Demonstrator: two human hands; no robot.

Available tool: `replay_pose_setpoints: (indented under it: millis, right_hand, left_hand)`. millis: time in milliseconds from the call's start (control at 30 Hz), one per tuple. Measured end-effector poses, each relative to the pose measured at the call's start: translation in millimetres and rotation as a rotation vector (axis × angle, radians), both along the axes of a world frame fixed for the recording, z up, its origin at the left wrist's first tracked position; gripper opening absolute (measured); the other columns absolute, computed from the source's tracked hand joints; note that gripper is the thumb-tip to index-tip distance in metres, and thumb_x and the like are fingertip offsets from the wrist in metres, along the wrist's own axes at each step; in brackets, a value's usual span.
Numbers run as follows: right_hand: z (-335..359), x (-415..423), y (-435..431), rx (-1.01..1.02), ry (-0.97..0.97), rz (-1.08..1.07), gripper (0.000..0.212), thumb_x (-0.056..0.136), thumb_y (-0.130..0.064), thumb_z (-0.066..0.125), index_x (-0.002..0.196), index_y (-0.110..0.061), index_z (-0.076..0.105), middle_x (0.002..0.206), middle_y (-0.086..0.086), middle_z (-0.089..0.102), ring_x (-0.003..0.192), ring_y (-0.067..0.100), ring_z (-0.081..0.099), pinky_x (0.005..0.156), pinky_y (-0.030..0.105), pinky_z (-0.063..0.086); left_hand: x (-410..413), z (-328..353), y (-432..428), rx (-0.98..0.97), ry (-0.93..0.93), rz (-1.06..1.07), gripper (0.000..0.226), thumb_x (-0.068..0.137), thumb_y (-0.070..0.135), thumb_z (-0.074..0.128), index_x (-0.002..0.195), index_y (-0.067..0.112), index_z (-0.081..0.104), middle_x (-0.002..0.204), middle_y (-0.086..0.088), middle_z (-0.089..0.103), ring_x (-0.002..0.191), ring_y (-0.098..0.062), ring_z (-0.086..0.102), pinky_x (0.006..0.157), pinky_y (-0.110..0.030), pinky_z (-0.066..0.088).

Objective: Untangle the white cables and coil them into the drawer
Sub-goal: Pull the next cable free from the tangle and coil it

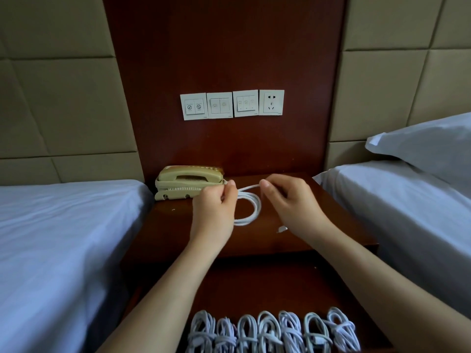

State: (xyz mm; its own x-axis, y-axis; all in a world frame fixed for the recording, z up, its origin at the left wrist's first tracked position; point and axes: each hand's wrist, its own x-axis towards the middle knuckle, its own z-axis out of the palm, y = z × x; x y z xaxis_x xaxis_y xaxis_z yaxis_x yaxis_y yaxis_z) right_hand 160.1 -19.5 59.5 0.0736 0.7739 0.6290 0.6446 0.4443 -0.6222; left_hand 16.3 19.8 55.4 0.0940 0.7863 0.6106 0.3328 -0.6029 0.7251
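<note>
over nightstand point(173, 225), looped cable point(257, 207), top strand left-right

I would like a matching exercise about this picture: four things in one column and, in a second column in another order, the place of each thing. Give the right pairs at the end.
Things
1. telephone
2. loose cable
3. bundled cables
4. pillow

Places
A. in a row in the open drawer
B. on the bed at the right
C. at the back left of the nightstand
D. held by the left hand and the right hand

Pairs: 1-C, 2-D, 3-A, 4-B
</note>
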Motion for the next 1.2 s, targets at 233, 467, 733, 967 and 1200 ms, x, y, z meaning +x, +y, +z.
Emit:
replay_pose_setpoints:
  millis: [233,467,733,967,1200]
  right_hand:
    - [-3.5,4.4,2.8,-0.127,-0.099,0.017,0.031,0.096,-0.023,0.050,0.067,-0.017,0.058,0.053,-0.004,0.044,0.048,0.004,0.035,0.050,0.023,0.028]
    - [-10.0,-28.1,-9.0,-0.139,-0.585,0.112,0.024,0.098,-0.027,0.044,0.076,-0.022,0.053,0.068,-0.002,0.056,0.062,0.021,0.052,0.058,0.035,0.039]
    - [-17.9,-32.4,-8.7,0.085,-0.646,0.050,0.047,0.093,-0.046,0.020,0.083,-0.019,0.058,0.078,-0.003,0.063,0.069,0.027,0.061,0.055,0.044,0.048]
    - [-9.7,-13.3,-9.8,0.022,-0.425,-0.002,0.028,0.089,-0.042,0.055,0.072,-0.020,0.056,0.063,-0.008,0.056,0.056,0.012,0.052,0.051,0.036,0.042]
    - [-0.7,5.2,-7.7,-0.104,-0.148,0.155,0.035,0.083,-0.037,0.065,0.060,-0.012,0.055,0.048,-0.009,0.042,0.046,0.005,0.035,0.046,0.020,0.027]
  left_hand:
    - [1.1,4.8,-2.2,-0.147,-0.115,-0.160,0.045,0.099,0.025,0.043,0.055,0.012,0.040,0.042,0.008,0.036,0.040,-0.007,0.036,0.047,-0.027,0.032]
    - [-10.9,-0.5,14.0,-0.022,-0.118,0.122,0.049,0.097,0.017,0.045,0.055,-0.007,0.042,0.050,-0.009,0.031,0.048,-0.016,0.029,0.043,-0.021,0.021]
    - [-12.9,-0.7,7.6,0.137,0.188,0.227,0.053,0.096,0.015,0.046,0.047,0.020,0.026,0.041,0.005,0.026,0.038,-0.008,0.026,0.045,-0.029,0.024]
    - [-6.3,-2.1,7.3,0.018,0.320,0.049,0.050,0.097,0.021,0.043,0.048,0.018,0.034,0.046,0.002,0.033,0.045,-0.013,0.031,0.048,-0.032,0.021]
    - [0.7,-3.9,4.3,-0.177,0.218,-0.308,0.049,0.099,0.020,0.044,0.050,0.015,0.039,0.038,0.008,0.036,0.036,-0.010,0.039,0.044,-0.023,0.034]
